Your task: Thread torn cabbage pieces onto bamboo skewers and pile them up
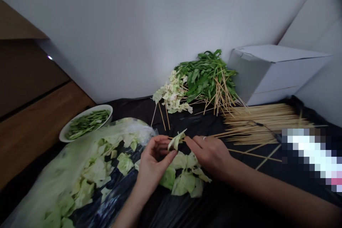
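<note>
Pinching cabbage leaf [176,142] with left hand [153,160]; right hand [212,151] grips skewer [170,138], its tip showing past the leaf; leaf between both hands, above loose cabbage pieces [184,183] on black sheet [221,205].

The right hand [212,152] covers part of the thin stick [220,135]. The small leaf [176,142] hides a bit of the left hand [153,158]. The left arm [133,201] is cut off at the bottom, the right arm [269,182] at the right side. Leaves [52,218] under the cloudy bag [52,172] look blurry. Something at the right [310,155] is all big blurry squares, so I cannot tell what it is.
</note>
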`<act>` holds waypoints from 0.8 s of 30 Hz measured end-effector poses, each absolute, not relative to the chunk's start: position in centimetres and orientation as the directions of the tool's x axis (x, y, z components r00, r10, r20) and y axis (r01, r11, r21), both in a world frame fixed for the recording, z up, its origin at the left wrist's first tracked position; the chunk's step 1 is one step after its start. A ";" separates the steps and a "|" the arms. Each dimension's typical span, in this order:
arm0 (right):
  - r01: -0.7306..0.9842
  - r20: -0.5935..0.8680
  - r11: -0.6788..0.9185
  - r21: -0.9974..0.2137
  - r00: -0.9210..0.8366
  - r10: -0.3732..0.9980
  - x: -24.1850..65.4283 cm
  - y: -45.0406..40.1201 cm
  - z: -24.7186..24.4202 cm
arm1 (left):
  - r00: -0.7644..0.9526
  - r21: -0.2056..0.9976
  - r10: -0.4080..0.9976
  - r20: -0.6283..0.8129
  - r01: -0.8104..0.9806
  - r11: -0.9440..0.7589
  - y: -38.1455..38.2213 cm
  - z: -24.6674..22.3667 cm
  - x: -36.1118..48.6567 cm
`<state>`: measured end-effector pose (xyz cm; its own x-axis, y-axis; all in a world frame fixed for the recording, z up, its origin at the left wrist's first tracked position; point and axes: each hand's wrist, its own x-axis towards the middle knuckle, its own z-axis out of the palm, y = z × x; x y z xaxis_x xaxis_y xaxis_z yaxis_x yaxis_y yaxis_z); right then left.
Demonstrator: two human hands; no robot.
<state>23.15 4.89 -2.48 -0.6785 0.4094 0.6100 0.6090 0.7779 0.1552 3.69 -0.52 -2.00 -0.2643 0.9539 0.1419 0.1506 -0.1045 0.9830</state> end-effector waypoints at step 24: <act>0.644 0.511 0.757 0.110 -0.690 0.513 23.9 6.0 -0.9 | -0.009 0.554 0.944 0.330 0.811 -0.187 0.5 -3.1 0.6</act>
